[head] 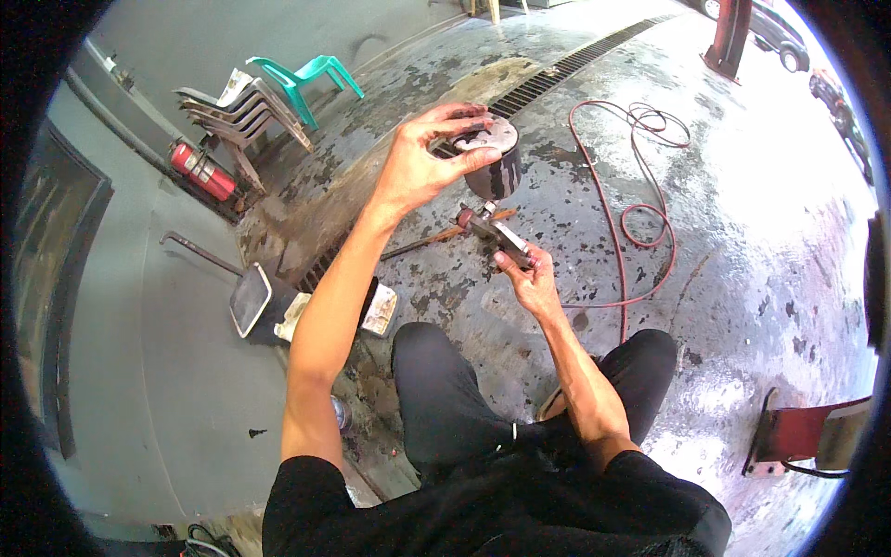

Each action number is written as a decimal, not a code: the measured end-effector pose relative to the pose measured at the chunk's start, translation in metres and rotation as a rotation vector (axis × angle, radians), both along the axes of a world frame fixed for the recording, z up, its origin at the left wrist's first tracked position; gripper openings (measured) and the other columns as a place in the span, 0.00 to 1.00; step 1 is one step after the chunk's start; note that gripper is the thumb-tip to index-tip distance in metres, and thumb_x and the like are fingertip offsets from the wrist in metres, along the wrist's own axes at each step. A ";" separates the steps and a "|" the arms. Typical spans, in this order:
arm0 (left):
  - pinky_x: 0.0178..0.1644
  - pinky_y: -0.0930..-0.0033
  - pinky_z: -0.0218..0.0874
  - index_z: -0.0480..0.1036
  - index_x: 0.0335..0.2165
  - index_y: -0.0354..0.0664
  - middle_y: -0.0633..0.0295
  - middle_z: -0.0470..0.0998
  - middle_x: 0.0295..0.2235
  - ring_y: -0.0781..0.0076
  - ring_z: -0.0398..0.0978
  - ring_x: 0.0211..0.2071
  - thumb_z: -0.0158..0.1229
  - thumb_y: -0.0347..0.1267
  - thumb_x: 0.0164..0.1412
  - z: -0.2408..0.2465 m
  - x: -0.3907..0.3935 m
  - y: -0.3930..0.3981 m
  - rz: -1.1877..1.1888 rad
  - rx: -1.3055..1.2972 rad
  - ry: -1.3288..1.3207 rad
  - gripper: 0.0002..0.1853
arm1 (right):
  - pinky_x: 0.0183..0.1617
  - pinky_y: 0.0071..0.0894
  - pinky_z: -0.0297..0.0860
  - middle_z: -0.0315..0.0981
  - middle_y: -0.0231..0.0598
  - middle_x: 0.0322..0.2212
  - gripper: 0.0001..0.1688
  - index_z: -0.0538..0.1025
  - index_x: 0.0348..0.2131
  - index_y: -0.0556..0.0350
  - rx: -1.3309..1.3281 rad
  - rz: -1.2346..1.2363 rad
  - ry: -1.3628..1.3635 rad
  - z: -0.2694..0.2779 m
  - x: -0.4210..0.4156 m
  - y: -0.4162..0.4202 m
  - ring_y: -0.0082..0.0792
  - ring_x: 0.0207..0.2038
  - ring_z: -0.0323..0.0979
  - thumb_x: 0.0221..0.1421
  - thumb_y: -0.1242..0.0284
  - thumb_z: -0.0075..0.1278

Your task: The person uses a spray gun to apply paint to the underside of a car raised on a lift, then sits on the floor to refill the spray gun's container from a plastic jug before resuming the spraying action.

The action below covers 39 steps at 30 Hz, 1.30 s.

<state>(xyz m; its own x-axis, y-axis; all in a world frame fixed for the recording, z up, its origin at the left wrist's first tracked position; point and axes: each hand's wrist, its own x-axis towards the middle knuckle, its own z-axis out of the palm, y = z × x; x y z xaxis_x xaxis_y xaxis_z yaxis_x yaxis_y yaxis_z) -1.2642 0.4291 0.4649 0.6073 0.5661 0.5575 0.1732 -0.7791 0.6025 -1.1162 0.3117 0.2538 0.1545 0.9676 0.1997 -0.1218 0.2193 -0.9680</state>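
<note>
My left hand point(421, 157) grips the top of a dark paint cup point(500, 174), its thumb and fingers spread over the rim of a pale, stained lid point(495, 136). Dark smears mark those fingertips. The cup sits upright on a gravity-feed spray gun point(495, 233), whose front end points to the left. My right hand point(534, 282) is closed around the lower end of the gun's handle. Both hands hold the tool in the air ahead of my knees. Whether the lid is tight on the cup cannot be told.
A red air hose point(595, 167) lies looped on the worn, wet floor. Stacked chairs point(240, 115), a green plastic chair point(306, 76) and a fire extinguisher point(202, 170) stand along the left wall. A dark bin point(257, 306), floor grate point(571, 69) and red posts point(727, 42) surround me.
</note>
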 end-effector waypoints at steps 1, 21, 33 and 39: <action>0.62 0.62 0.61 0.82 0.47 0.39 0.54 0.77 0.54 0.63 0.73 0.56 0.74 0.36 0.52 -0.002 0.006 0.003 -0.019 -0.010 -0.053 0.24 | 0.33 0.22 0.63 0.72 0.21 0.25 0.19 0.79 0.50 0.57 0.004 -0.009 -0.014 0.002 0.005 0.003 0.16 0.28 0.64 0.62 0.67 0.60; 0.61 0.60 0.63 0.80 0.49 0.35 0.50 0.75 0.56 0.56 0.71 0.59 0.69 0.32 0.57 0.209 0.128 0.049 -0.403 0.041 -0.211 0.21 | 0.45 0.46 0.66 0.76 0.44 0.30 0.16 0.78 0.41 0.62 0.504 -0.498 -0.467 0.231 0.091 0.019 0.46 0.31 0.70 0.54 0.73 0.64; 0.65 0.60 0.58 0.78 0.50 0.34 0.50 0.74 0.57 0.59 0.69 0.60 0.61 0.29 0.63 0.542 0.244 0.001 -0.724 0.000 -0.160 0.17 | 0.55 0.52 0.68 0.77 0.47 0.34 0.13 0.77 0.41 0.64 0.379 -0.781 -0.436 0.572 0.133 -0.050 0.50 0.39 0.76 0.54 0.81 0.60; 0.68 0.60 0.52 0.77 0.53 0.36 0.51 0.72 0.60 0.61 0.64 0.65 0.62 0.31 0.64 0.647 0.313 -0.023 -0.730 0.114 -0.275 0.19 | 0.34 0.31 0.70 0.76 0.45 0.27 0.14 0.76 0.46 0.67 0.449 -0.961 -0.477 0.683 0.181 -0.058 0.28 0.28 0.71 0.60 0.80 0.56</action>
<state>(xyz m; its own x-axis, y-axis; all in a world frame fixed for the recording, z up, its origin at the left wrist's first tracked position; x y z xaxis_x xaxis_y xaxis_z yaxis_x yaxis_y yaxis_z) -0.9515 0.4058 1.1124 0.6356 0.0075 0.7720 -0.5493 -0.6982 0.4591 -0.9349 0.2536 0.9372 0.6031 0.3202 0.7306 0.6368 0.3583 -0.6827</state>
